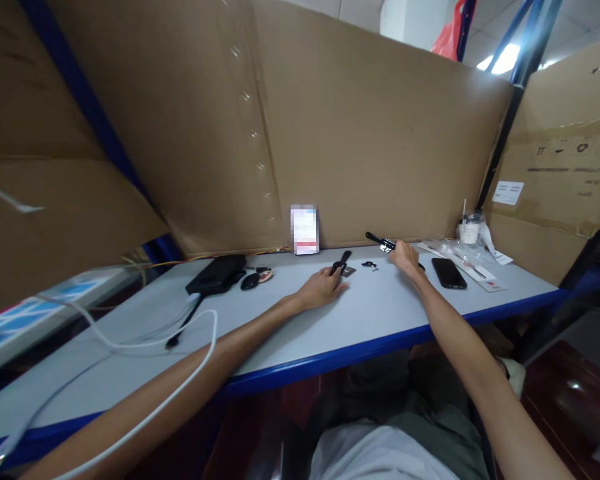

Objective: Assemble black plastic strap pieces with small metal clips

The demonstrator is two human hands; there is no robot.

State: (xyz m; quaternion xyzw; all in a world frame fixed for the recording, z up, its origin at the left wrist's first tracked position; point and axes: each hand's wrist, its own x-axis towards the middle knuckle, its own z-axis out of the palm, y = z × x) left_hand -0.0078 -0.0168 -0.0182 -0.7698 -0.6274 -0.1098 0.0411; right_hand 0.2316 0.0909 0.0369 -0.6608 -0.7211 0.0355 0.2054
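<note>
My left hand (324, 287) rests on the grey table (360, 320) with its fingers closed on a small black strap-like part (342, 262) that lies beside a small dark square piece (349, 271). My right hand (405, 257) is further right and holds a black-handled tool (380, 241) that points up and to the left. Between the two hands lies a tiny black part (369, 265).
A black phone (449, 273) and a clear plastic bag (463, 260) lie right of my right hand. A white cup (469, 230) stands at the back right. A black pouch (217, 274), small dark items (255, 278), a white card (305, 230) and white cables (145, 347) sit to the left. Cardboard walls surround the table.
</note>
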